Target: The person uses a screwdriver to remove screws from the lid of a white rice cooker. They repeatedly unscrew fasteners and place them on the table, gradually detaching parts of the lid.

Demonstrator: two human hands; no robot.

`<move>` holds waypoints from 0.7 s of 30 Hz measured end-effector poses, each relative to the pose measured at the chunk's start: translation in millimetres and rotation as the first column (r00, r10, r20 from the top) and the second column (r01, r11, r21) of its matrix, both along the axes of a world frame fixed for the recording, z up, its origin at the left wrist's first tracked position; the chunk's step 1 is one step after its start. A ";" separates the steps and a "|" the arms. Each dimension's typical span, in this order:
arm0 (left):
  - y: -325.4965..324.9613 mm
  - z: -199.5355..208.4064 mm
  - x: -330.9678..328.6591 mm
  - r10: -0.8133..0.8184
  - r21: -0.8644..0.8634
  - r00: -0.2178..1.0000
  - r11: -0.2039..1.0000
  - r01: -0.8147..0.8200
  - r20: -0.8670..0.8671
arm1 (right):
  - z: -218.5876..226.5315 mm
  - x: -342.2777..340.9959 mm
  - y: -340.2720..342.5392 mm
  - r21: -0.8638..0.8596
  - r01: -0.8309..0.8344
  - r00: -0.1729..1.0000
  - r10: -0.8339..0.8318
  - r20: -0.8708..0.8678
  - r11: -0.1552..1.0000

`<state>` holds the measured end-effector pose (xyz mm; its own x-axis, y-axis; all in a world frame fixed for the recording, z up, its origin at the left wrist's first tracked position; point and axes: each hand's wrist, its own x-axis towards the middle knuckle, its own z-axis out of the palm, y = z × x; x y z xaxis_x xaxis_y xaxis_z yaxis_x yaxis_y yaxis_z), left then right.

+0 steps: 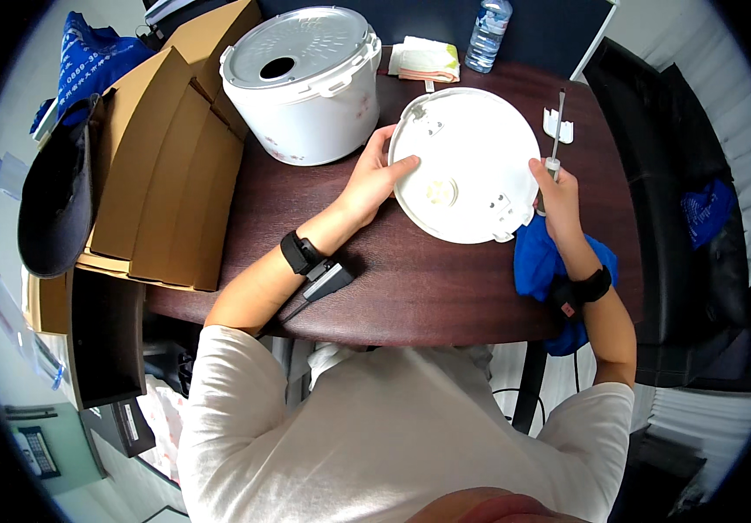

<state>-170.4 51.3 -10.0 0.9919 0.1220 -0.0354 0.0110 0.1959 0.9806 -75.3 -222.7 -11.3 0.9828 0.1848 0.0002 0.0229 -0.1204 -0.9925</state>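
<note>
A person in a white T-shirt [393, 418] sits at a dark reddish-brown surface [410, 296], seen from above. Just beyond the left wristband [299, 253] lies a small grey device [329, 281]; a blue cloth [534, 261] hangs over the edge beneath the right forearm.

Both hands reach forward. Between them, above the middle of the surface, is a white round lid [475, 148]. The left hand [373, 181] pinches its left rim, thumb on the face and fingers behind. The right hand [562, 193] is at the opposite rim, thumb against the edge, fingers curled around the handle of a screwdriver [556, 139] whose shaft points away from the person.

Just beyond the right hand lies a small white plastic piece [566, 132]. Farther left stands a white rice cooker [314, 118], its grey top pierced by a dark hole, beside cardboard boxes [162, 174]. At the back are a folded towel [428, 59] and a water bottle [488, 37].
</note>
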 end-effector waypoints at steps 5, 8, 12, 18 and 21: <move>-2.5 -8.9 -5.4 0.156 0.012 0.978 0.987 -0.160 0.138 | 31.3 -8.1 -3.2 -0.341 -0.020 0.970 0.101 0.220 0.940; -0.6 -9.3 -14.1 0.195 0.101 0.958 0.970 -0.220 0.210 | 55.6 -23.3 1.3 -0.602 -0.003 0.832 0.336 0.442 0.799; -0.2 1.7 -23.7 0.193 0.095 0.945 0.970 -0.225 0.263 | 85.8 -44.2 19.4 -0.752 0.026 0.722 0.507 0.470 0.659; -0.8 4.0 -30.0 0.218 0.070 0.907 0.963 -0.260 0.361 | 98.3 -41.6 35.0 -0.858 0.242 0.543 0.669 0.507 0.453; 0.6 2.8 -29.8 0.225 0.084 0.899 0.958 -0.275 0.376 | 107.9 -44.5 39.4 -0.889 0.300 0.605 0.652 0.458 0.345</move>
